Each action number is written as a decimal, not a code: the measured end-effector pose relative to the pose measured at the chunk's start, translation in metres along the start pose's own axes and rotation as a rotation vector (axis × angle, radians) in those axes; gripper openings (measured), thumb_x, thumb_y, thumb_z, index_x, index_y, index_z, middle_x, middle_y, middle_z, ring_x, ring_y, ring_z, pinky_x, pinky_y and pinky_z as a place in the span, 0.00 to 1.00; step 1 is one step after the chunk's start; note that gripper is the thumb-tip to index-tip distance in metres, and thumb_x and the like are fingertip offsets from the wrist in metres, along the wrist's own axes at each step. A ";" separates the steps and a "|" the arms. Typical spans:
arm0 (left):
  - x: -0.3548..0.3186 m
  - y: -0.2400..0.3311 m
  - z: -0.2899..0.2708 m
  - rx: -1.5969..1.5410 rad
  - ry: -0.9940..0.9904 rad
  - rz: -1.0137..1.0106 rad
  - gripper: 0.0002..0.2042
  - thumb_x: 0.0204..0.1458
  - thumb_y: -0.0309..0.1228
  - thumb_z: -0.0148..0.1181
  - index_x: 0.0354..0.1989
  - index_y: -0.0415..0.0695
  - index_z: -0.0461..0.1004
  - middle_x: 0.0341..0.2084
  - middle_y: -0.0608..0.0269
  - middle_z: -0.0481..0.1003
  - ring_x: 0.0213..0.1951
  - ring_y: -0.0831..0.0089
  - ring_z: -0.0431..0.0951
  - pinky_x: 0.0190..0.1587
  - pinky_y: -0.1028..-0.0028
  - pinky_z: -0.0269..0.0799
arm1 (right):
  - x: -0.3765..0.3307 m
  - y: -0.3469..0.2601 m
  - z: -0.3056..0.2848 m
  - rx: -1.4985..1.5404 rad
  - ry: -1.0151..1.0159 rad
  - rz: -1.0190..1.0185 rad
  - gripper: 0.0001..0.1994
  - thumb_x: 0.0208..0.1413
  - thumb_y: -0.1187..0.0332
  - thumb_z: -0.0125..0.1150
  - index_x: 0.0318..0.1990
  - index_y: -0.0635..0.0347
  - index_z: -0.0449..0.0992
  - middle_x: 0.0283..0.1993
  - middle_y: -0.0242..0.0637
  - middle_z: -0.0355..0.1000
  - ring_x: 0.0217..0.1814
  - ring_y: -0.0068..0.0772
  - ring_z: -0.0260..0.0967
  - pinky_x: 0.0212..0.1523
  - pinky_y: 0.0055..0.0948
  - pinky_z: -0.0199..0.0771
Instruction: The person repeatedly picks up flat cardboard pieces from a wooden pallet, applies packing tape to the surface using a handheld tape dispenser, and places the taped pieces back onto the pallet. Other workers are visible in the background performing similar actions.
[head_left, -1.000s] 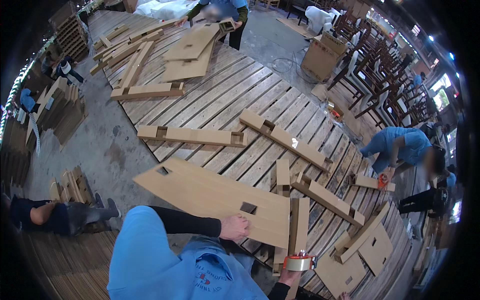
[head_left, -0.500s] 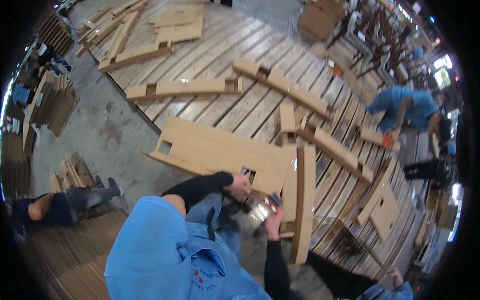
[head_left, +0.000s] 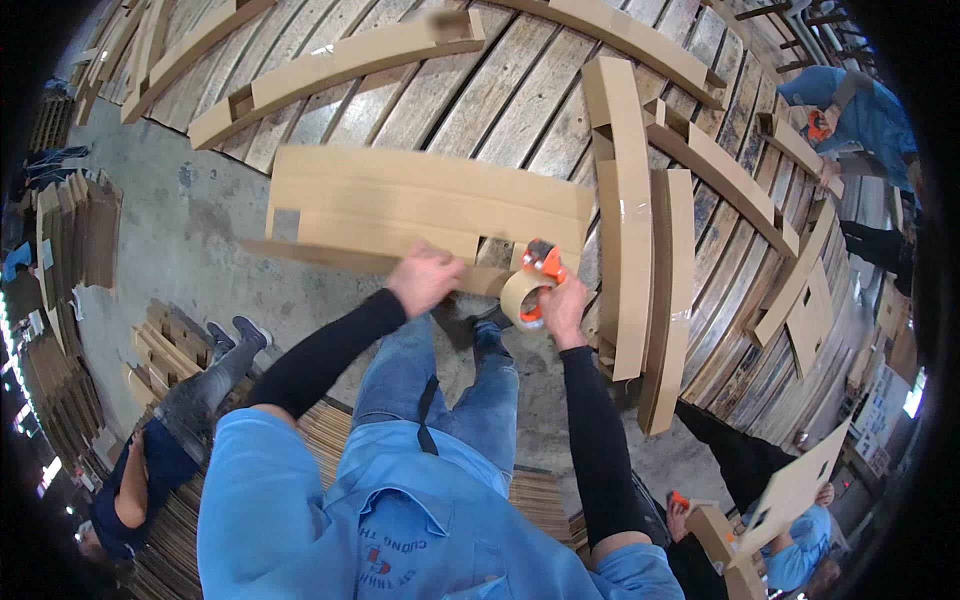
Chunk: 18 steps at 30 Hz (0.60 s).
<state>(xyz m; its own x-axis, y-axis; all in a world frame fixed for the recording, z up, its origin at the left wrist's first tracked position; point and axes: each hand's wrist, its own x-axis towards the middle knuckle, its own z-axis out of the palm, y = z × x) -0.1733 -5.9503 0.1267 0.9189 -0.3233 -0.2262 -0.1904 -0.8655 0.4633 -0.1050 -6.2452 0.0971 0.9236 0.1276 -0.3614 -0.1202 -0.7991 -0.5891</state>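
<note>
The sheet (head_left: 400, 195) is matt cardboard, the tape dispenser (head_left: 549, 264) apparently plastic.

Before us, the cardboard sheet (head_left: 400, 195) overlaps the near edge of the slatted table (head_left: 520, 110), its front side out over the floor (head_left: 190, 225). Our left hand (head_left: 427, 279) is at the middle of that front side; our right hand (head_left: 565, 305), with the tape dispenser (head_left: 543, 259) in it, is farther right along it. Just right of the sheet, 2 long box pieces (head_left: 622, 200) lie side by side, pointing away from us. Behind the sheet, 1 long carton (head_left: 350, 65) lies across the slats. At far right, 1 co-worker (head_left: 860, 110) is beside the table; on our left, cardboard stacks (head_left: 75, 240) stand on the floor.
</note>
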 end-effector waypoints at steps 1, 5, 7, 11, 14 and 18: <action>-0.018 -0.014 -0.009 0.206 0.130 -0.003 0.13 0.53 0.41 0.65 0.43 0.52 0.74 0.56 0.54 0.73 0.62 0.58 0.69 0.66 0.47 0.57 | 0.006 -0.003 -0.004 0.021 0.007 0.060 0.19 0.45 0.71 0.67 0.49 0.54 0.83 0.38 0.50 0.81 0.41 0.58 0.78 0.45 0.46 0.78; -0.047 -0.076 -0.025 0.366 0.116 0.013 0.13 0.46 0.38 0.69 0.37 0.52 0.73 0.71 0.50 0.58 0.73 0.51 0.55 0.71 0.36 0.45 | 0.029 -0.020 -0.038 0.087 -0.086 0.088 0.13 0.42 0.74 0.68 0.38 0.68 0.82 0.30 0.51 0.81 0.32 0.39 0.82 0.36 0.41 0.78; -0.021 -0.100 -0.013 0.441 0.229 0.122 0.15 0.42 0.37 0.70 0.38 0.52 0.74 0.72 0.49 0.57 0.72 0.51 0.57 0.72 0.36 0.43 | 0.046 0.002 -0.051 0.062 -0.154 0.126 0.10 0.46 0.72 0.69 0.37 0.68 0.83 0.28 0.44 0.81 0.30 0.36 0.80 0.33 0.38 0.77; 0.056 -0.099 0.019 0.333 0.223 0.194 0.19 0.39 0.40 0.72 0.40 0.52 0.74 0.72 0.47 0.56 0.72 0.51 0.58 0.72 0.36 0.45 | 0.061 0.026 -0.080 0.098 -0.129 0.316 0.15 0.48 0.75 0.66 0.46 0.65 0.82 0.31 0.40 0.80 0.32 0.27 0.76 0.33 0.33 0.76; 0.088 -0.081 0.014 0.282 0.134 0.178 0.24 0.36 0.43 0.75 0.42 0.51 0.74 0.73 0.46 0.55 0.72 0.49 0.57 0.72 0.36 0.46 | 0.072 0.028 -0.082 -0.273 0.117 0.176 0.17 0.47 0.73 0.68 0.47 0.63 0.81 0.36 0.42 0.81 0.36 0.38 0.79 0.39 0.36 0.78; 0.101 -0.071 0.019 0.312 0.102 0.153 0.27 0.36 0.48 0.77 0.43 0.50 0.75 0.74 0.45 0.53 0.72 0.48 0.56 0.72 0.36 0.46 | 0.053 0.004 -0.046 0.045 0.051 0.227 0.20 0.46 0.75 0.63 0.51 0.62 0.78 0.48 0.45 0.78 0.48 0.44 0.76 0.54 0.38 0.74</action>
<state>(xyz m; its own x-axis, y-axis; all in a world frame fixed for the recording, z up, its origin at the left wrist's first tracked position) -0.0738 -5.9290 0.0545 0.8982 -0.4322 -0.0800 -0.4106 -0.8901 0.1979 -0.0402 -6.2687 0.1084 0.8883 -0.0833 -0.4516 -0.3418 -0.7768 -0.5289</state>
